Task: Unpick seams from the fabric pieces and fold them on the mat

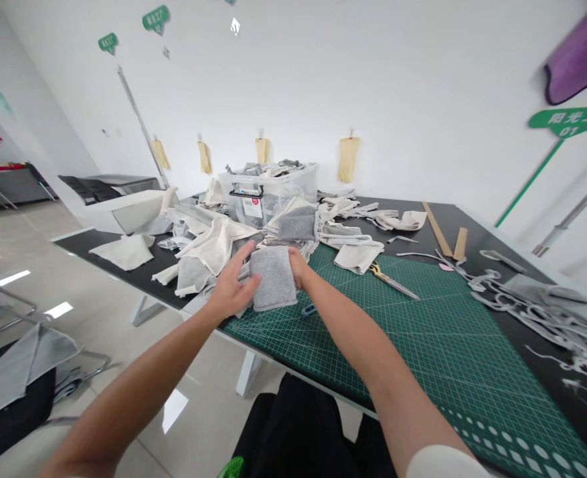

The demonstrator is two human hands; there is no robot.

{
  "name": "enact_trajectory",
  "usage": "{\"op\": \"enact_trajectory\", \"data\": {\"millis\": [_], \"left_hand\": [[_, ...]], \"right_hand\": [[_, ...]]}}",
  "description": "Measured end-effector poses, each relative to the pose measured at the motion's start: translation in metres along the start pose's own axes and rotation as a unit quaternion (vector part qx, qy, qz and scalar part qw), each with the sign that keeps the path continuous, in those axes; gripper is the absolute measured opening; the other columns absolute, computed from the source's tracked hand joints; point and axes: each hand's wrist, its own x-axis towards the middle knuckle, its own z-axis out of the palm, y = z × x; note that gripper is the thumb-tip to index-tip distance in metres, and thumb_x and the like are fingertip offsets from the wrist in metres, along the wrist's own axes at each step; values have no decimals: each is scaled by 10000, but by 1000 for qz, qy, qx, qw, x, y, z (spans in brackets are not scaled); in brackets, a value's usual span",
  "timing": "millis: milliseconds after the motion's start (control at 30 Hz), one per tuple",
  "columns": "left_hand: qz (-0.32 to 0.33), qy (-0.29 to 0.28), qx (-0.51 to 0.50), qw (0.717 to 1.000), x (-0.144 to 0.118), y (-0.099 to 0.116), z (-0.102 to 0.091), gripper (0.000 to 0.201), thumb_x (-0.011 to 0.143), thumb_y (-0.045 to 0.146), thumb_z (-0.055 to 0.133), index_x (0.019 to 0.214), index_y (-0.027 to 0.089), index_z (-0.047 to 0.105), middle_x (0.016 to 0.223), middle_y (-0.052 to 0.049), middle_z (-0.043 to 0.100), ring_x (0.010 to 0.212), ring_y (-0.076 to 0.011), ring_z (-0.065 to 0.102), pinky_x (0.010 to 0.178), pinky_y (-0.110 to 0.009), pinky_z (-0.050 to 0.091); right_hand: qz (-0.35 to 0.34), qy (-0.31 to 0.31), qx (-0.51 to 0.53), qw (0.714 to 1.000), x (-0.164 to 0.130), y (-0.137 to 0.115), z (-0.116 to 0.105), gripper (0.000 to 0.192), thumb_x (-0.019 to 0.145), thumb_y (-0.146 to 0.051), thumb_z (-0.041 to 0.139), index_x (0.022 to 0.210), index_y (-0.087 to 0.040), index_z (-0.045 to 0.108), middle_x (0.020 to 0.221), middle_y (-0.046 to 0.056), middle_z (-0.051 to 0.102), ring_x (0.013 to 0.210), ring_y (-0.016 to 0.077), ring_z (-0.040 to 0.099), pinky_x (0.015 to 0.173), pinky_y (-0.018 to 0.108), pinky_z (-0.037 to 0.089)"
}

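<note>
A folded square of grey knit cloth [273,279] is held up just above the near edge of the cutting mat. My right hand [299,269] grips its right side, with the fingers partly hidden behind it. At the left side is my left hand [232,284], its thumb and index finger spread apart and the thumb tip at the cloth's edge. Behind the cloth lies a stack of folded pieces with a darker grey piece [297,224] on top. Loose cream and grey fabric pieces [216,245] are heaped beyond my left hand.
A clear plastic bin [293,189] full of cloth stands at the back. Gold-handled scissors [396,282] lie on the green cutting mat [423,338]. Wooden strips [437,229] and tangled fabric strips [547,318] are on the right. A chair with cloth [24,372] stands at lower left.
</note>
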Motion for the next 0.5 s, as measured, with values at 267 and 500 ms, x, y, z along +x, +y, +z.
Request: {"op": "enact_trajectory", "data": {"millis": [267,500], "left_hand": [[-315,42,-209,925,14,-12,11,469,677,481,680,1012,154,643,911,-73,718,831,-253,667,679,-335,542],[-359,103,-162,913,35,-34,-6,406,670,461,649,945,163,643,762,-43,708,651,-207,657,548,-295,514]], "right_hand": [[-31,16,-4,999,10,5,11,313,748,-447,583,856,-165,664,632,7,649,603,168,589,539,250,453],[3,24,-16,1000,9,17,21,385,753,-492,571,980,-185,615,712,-8,630,555,122,547,441,198,426]]}}
